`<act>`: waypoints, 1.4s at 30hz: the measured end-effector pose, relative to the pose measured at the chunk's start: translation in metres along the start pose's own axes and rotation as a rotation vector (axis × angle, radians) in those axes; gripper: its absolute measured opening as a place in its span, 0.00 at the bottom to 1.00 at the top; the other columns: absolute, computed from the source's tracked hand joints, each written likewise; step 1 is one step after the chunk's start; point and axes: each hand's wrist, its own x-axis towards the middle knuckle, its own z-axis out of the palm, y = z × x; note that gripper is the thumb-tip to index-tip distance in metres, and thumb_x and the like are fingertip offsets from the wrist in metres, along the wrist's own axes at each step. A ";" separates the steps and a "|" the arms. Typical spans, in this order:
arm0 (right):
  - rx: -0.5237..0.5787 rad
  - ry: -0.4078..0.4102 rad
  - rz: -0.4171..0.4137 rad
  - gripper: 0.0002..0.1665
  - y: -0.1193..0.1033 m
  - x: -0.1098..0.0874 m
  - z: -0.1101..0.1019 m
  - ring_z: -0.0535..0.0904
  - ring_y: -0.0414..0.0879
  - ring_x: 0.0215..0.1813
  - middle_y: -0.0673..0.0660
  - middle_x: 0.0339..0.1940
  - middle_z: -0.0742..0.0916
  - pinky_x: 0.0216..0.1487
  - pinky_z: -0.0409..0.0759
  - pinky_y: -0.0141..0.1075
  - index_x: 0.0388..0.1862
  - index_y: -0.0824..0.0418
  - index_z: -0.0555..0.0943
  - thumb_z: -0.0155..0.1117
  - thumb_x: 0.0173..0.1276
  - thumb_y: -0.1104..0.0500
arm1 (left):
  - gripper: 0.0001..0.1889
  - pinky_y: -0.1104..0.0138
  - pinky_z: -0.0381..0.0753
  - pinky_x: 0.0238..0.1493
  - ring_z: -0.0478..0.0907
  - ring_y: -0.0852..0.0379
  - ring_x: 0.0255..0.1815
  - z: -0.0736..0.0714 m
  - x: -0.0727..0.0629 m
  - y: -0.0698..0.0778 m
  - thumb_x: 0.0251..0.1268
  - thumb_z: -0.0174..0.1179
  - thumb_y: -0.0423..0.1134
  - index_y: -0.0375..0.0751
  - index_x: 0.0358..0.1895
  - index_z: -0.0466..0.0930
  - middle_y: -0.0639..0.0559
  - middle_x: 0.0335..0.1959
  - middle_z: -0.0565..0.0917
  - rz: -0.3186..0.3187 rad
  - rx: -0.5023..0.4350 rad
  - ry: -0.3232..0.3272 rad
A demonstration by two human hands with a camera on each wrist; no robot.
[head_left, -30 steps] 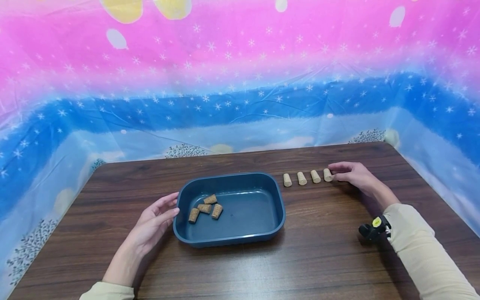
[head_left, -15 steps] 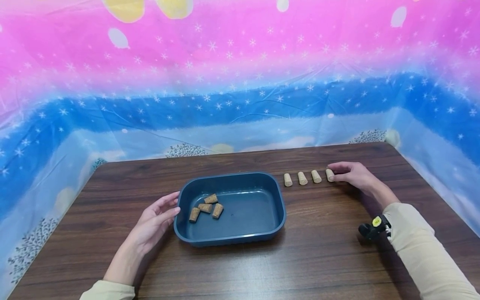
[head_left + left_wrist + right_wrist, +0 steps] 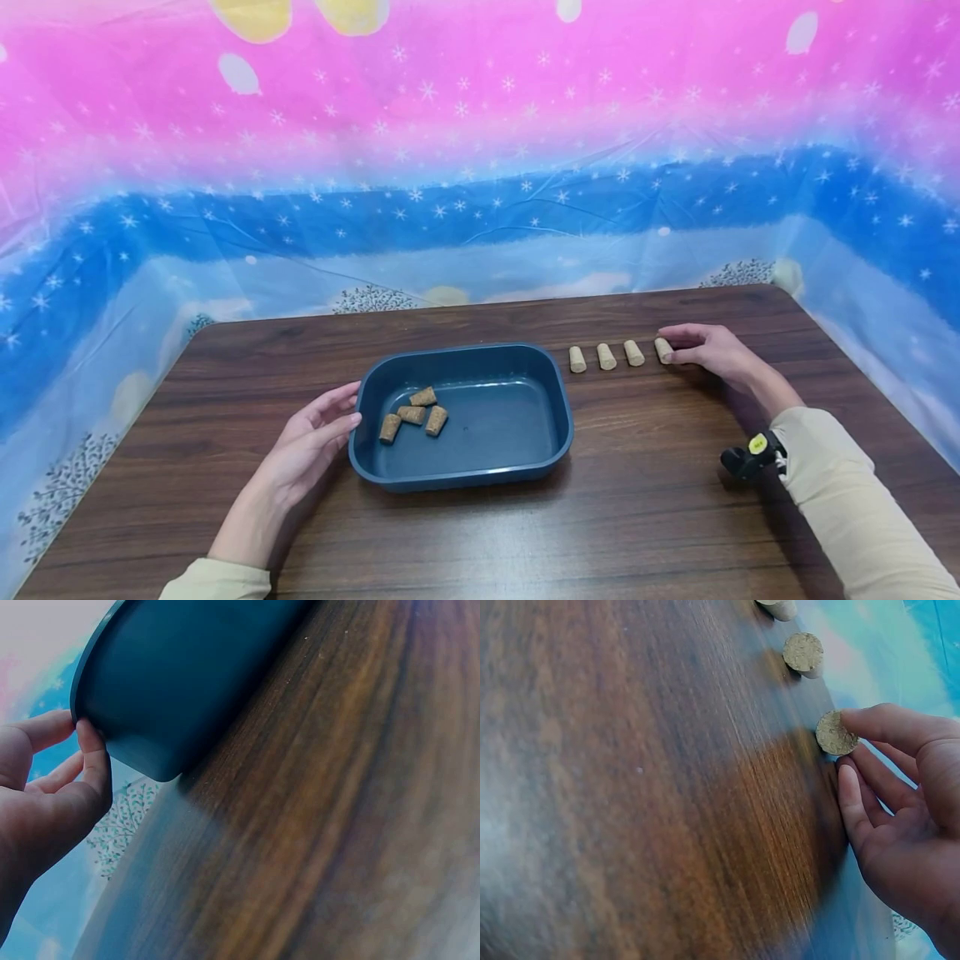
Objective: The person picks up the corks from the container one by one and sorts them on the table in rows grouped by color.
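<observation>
My left hand (image 3: 311, 450) touches the left end of a dark blue rectangular tub (image 3: 465, 479). Its thumb and fingertips rest at the rim from outside, and in the left wrist view they meet the tub's wall (image 3: 172, 675). My right hand (image 3: 716, 358) pinches a pale tapered cork stopper (image 3: 663, 350) at the right end of a row, between thumb and fingers. That stopper lies on its side; in the right wrist view its round speckled end (image 3: 835, 735) shows under the thumb. Three similar stoppers (image 3: 634, 353) lie to its left, spaced apart.
Several browner corks (image 3: 411, 414) lie loose in the left part of the tub. The dark wooden table (image 3: 585, 533) meets a printed pink and blue cloth (image 3: 480, 208) at the back. A black device (image 3: 753, 456) is strapped to the right wrist.
My right hand has shifted the end stopper slightly right, widening the gap to the stopper beside it. My left hand and the tub have kept their places.
</observation>
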 end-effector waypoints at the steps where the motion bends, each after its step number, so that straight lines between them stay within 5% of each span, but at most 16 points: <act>1: 0.007 -0.001 -0.002 0.36 0.000 0.000 0.000 0.68 0.62 0.65 0.72 0.64 0.74 0.58 0.70 0.39 0.67 0.72 0.69 0.69 0.64 0.59 | 0.30 0.71 0.75 0.54 0.74 0.61 0.53 0.000 0.000 0.000 0.71 0.56 0.33 0.30 0.72 0.56 0.46 0.57 0.68 0.001 0.000 0.000; 7: 0.035 -0.007 -0.011 0.37 -0.001 -0.003 -0.001 0.68 0.61 0.65 0.72 0.64 0.73 0.50 0.71 0.27 0.67 0.72 0.68 0.69 0.63 0.59 | 0.31 0.71 0.75 0.54 0.74 0.61 0.53 0.000 0.000 0.000 0.71 0.56 0.33 0.30 0.72 0.55 0.46 0.57 0.68 0.001 0.004 -0.002; 22: -0.002 0.024 0.012 0.38 -0.009 -0.009 -0.007 0.64 0.63 0.68 0.72 0.66 0.71 0.65 0.62 0.53 0.68 0.71 0.67 0.69 0.63 0.58 | 0.31 0.71 0.75 0.53 0.74 0.61 0.52 0.002 0.001 0.001 0.71 0.56 0.33 0.30 0.72 0.55 0.46 0.57 0.68 -0.001 0.010 0.003; 31: -0.125 0.043 -0.096 0.34 -0.047 -0.009 -0.008 0.64 0.62 0.68 0.68 0.67 0.72 0.65 0.63 0.54 0.68 0.67 0.69 0.66 0.67 0.54 | 0.31 0.72 0.75 0.53 0.74 0.62 0.51 0.001 0.001 0.001 0.71 0.56 0.33 0.30 0.72 0.56 0.46 0.57 0.68 0.001 0.010 0.008; 42: -0.079 0.017 -0.194 0.26 -0.114 -0.011 0.040 0.77 0.57 0.56 0.67 0.57 0.80 0.54 0.76 0.48 0.61 0.69 0.75 0.65 0.67 0.60 | 0.31 0.71 0.75 0.54 0.74 0.61 0.52 0.001 0.000 0.000 0.71 0.56 0.33 0.30 0.72 0.55 0.46 0.57 0.68 -0.006 0.008 0.009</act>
